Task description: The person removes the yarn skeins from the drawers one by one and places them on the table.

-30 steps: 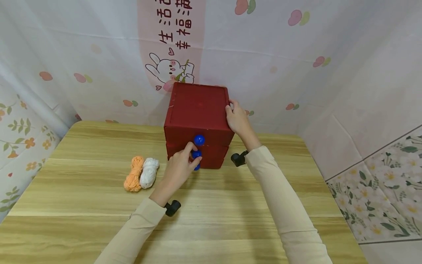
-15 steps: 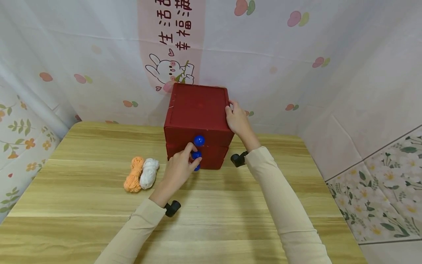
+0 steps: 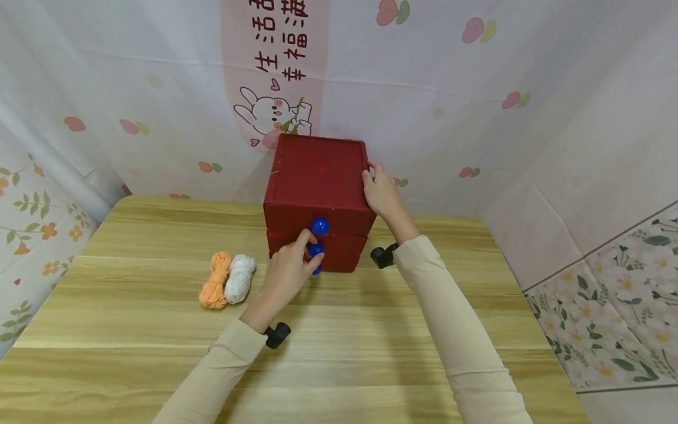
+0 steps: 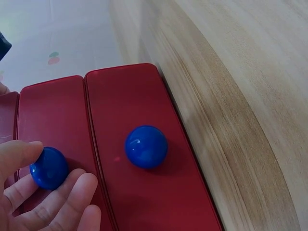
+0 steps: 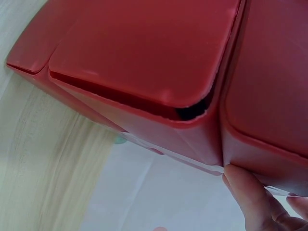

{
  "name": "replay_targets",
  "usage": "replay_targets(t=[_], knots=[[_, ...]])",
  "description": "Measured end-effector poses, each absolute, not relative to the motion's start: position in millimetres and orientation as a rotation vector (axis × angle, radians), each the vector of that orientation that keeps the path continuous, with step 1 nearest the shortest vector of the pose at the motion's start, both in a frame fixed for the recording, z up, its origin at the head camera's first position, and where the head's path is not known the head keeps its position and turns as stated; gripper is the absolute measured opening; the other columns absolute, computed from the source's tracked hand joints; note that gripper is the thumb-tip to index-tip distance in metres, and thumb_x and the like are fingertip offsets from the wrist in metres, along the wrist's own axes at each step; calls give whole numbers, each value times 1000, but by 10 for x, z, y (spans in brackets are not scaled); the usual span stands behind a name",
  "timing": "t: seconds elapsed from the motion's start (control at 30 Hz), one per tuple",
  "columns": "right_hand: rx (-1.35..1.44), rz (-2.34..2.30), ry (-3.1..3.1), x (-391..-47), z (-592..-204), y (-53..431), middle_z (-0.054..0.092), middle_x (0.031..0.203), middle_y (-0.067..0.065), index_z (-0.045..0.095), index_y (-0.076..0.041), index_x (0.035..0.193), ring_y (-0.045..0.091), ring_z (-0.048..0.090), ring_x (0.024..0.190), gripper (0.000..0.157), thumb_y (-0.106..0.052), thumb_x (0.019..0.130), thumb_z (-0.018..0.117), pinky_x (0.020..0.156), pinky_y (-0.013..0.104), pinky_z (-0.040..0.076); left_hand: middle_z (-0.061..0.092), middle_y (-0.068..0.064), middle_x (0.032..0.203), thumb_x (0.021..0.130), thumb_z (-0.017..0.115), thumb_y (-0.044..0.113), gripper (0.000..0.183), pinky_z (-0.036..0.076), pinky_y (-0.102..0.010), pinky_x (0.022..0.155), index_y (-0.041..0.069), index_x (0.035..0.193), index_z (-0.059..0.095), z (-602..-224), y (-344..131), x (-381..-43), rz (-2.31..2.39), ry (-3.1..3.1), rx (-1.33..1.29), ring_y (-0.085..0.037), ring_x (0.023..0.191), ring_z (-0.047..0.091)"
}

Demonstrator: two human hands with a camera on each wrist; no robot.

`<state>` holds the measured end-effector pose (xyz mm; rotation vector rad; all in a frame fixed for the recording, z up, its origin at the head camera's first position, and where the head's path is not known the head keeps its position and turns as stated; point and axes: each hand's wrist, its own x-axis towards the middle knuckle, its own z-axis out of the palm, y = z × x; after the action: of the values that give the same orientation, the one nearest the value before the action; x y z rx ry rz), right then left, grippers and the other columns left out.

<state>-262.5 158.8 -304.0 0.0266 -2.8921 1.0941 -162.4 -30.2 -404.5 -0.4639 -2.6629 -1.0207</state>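
Observation:
A red drawer cabinet (image 3: 320, 171) stands at the back of the table, with three drawers stacked and a round blue knob on each. My left hand (image 3: 286, 265) pinches the middle blue knob (image 4: 49, 168) between thumb and fingers. The bottom knob (image 4: 146, 147) is in plain sight in the left wrist view, and the top knob (image 3: 320, 225) shows just above the hand. My right hand (image 3: 382, 189) presses on the cabinet's right side near the top. In the right wrist view, a narrow dark gap shows along the edge of the middle drawer front (image 5: 144, 48).
An orange yarn skein (image 3: 216, 280) and a white yarn skein (image 3: 241, 278) lie side by side on the wooden table (image 3: 339, 365), left of the cabinet. A printed curtain (image 3: 402, 88) hangs close behind the cabinet.

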Motion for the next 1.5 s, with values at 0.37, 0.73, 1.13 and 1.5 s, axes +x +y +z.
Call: replay_targets(t=[0.37, 0.73, 1.13, 1.5], knots=[[31, 1082, -2892, -2612, -3033, 1579, 41, 142, 16, 25, -11, 146, 28, 43, 128, 49, -31, 101, 29, 104, 45, 34, 63, -1, 70, 86, 67, 23, 25, 39, -23, 47, 14, 104, 52, -4051, -295, -1589, -1005, -2672, -445, -13, 58, 57], [35, 1105, -2887, -2603, -3030, 1592, 48, 136, 18, 24, -12, 147, 29, 49, 120, 49, -31, 102, 29, 100, 45, 39, 64, 0, 73, 86, 67, 24, 23, 38, -23, 46, 15, 102, 52, -4060, -301, -1469, -1003, -2669, -465, -11, 57, 56], [47, 1094, -2888, -2610, -3029, 1592, 48, 135, 19, 24, -11, 147, 29, 50, 119, 49, -31, 102, 28, 98, 45, 40, 63, 4, 71, 86, 67, 28, 22, 40, -21, 49, 16, 100, 53, -4095, -311, -1330, -939, -2651, -462, -8, 59, 58], [34, 1071, -2890, -2618, -3031, 1592, 42, 142, 16, 24, -11, 147, 29, 44, 126, 49, -31, 102, 28, 103, 45, 36, 59, 5, 68, 87, 66, 27, 20, 34, -19, 43, 16, 98, 53, -4086, -305, -1226, -905, -2646, -476, -3, 52, 50]])
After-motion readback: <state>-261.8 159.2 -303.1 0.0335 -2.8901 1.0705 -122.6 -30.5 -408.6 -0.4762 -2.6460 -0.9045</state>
